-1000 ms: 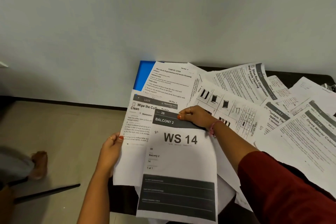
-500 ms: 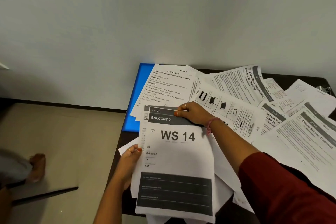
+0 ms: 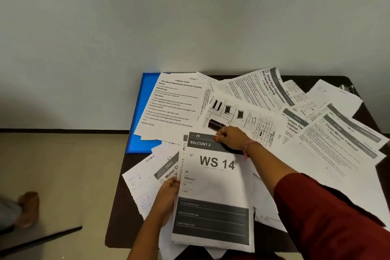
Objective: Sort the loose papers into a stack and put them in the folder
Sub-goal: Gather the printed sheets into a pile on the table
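White paper stack (image 3: 213, 198) topped by "WS 14" sheet, lying on dark surface (image 3: 118, 213); left grip (image 3: 168, 194) pinching its left edge, right grip (image 3: 231, 138) pinching its top. Blue folder (image 3: 143, 116) lying behind, under loose papers (image 3: 263, 99).

The top sheet (image 3: 213, 192) at lower centre of the frame reads "2B", "BALCONY 2", "WS 14", "Balcony 2", "14" and "1 of 1". Left of it, a tilted page (image 3: 152, 177) shows "2643" and "Mirror C". At upper centre, a typed page (image 3: 173, 103) is headed "TASK ID: 2723, Shoe Rack Organization and Insole Cleaning", with "TASK GOAL" and "INITIAL STATE". At the upper right a sheet (image 3: 263, 88) says "Shoe Rack Organization and Insole Cleaning"; further right, a page (image 3: 337, 150) reads "Close Mirror Cabinet".
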Demonstrator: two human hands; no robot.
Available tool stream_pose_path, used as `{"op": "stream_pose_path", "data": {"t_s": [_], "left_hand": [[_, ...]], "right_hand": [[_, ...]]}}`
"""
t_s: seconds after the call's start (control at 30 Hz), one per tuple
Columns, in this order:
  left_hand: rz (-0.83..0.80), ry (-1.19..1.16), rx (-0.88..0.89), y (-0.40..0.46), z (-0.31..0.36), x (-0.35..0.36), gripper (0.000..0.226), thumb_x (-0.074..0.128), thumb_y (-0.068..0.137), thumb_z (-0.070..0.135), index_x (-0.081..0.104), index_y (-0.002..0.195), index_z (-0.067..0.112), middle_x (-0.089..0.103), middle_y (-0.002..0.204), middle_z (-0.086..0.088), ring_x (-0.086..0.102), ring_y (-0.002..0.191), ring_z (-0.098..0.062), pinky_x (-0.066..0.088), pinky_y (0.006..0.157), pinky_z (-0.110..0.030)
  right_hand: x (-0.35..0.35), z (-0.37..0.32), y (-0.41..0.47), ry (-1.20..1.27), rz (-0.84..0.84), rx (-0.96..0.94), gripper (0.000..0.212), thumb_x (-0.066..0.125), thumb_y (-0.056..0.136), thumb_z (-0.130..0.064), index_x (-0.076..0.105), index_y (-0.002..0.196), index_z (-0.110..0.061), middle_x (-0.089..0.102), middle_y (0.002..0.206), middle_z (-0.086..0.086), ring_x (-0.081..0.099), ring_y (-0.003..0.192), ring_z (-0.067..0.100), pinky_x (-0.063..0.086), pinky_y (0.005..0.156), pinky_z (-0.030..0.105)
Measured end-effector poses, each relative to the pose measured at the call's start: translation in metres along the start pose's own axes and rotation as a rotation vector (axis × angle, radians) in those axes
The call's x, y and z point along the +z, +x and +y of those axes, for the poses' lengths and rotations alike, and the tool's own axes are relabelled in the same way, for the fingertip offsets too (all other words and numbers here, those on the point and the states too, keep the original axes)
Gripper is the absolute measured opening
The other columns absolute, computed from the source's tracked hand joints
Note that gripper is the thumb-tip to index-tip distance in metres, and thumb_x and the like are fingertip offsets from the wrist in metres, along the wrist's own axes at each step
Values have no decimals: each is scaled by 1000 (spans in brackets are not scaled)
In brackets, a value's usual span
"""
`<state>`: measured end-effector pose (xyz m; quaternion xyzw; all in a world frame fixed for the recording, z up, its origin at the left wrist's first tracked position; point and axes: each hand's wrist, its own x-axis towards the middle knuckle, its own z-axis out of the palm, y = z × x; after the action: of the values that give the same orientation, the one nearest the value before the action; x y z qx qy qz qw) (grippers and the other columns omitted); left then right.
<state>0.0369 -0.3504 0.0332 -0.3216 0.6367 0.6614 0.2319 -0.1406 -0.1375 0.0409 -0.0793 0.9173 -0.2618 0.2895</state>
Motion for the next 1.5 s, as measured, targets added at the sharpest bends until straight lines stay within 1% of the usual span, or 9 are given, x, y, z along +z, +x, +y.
{"op": "stream_pose_path", "data": {"t_s": [0.23,0.43,0.67,0.77,1.0,1.07,1.17,1.33,1.5], "left_hand": [[53,145,19,1,0,5,34,41,97,46,53,121,24,62,118,6,60,100,-15,52,79,-29],[71,271,69,0,-1,10,53,47,98,35,33,145,13,46,140,2,46,128,-24,39,105,-38],[76,261,84,6,-8,11,48,43,100,34,37,143,16,49,141,0,49,126,-22,40,106,-41],[98,193,99,7,-8,10,40,43,100,32,44,137,17,55,133,0,54,117,-19,44,103,-40],[141,49,81,12,-14,0,27,47,99,29,53,123,19,65,116,-1,62,103,-19,54,85,-35],[161,9,82,11,-13,0,24,46,99,28,54,120,19,66,111,0,63,100,-20,54,80,-32],[181,-29,85,10,-11,4,27,47,99,28,54,122,17,65,113,-3,62,103,-23,53,88,-40],[183,-41,96,11,-7,18,31,46,99,30,52,127,19,63,118,0,60,108,-21,50,95,-43],[160,17,152,6,-3,37,32,45,99,30,49,129,18,60,121,3,58,106,-16,48,92,-36]], "right_hand": [[13,-2,0,-5,87,34,14,54,93,-39,61,87,-28,63,92,-6,58,94,18,42,86,35],[15,-12,3,2,110,48,15,53,93,-37,62,91,-27,64,97,-6,58,98,18,41,94,42],[23,-22,2,-61,267,85,19,51,93,-39,66,101,-29,67,103,-6,55,105,19,23,95,40],[24,-21,-3,-51,385,108,27,55,91,-40,63,115,-31,58,118,-4,48,117,19,21,100,43],[34,-5,-44,299,600,123,55,65,87,-33,46,136,-17,42,137,4,38,128,22,29,102,35],[37,-1,-60,489,560,132,58,66,88,-30,42,137,-13,43,137,5,42,126,21,33,99,26],[44,4,-78,713,404,202,52,63,90,-33,44,134,-14,55,130,0,55,109,16,45,84,19],[54,18,-93,934,208,227,43,61,90,-38,52,128,-21,62,125,1,59,113,23,50,97,45],[37,40,-109,1013,165,150,37,63,90,-28,54,125,-26,64,122,-4,61,110,18,53,89,33]]}}
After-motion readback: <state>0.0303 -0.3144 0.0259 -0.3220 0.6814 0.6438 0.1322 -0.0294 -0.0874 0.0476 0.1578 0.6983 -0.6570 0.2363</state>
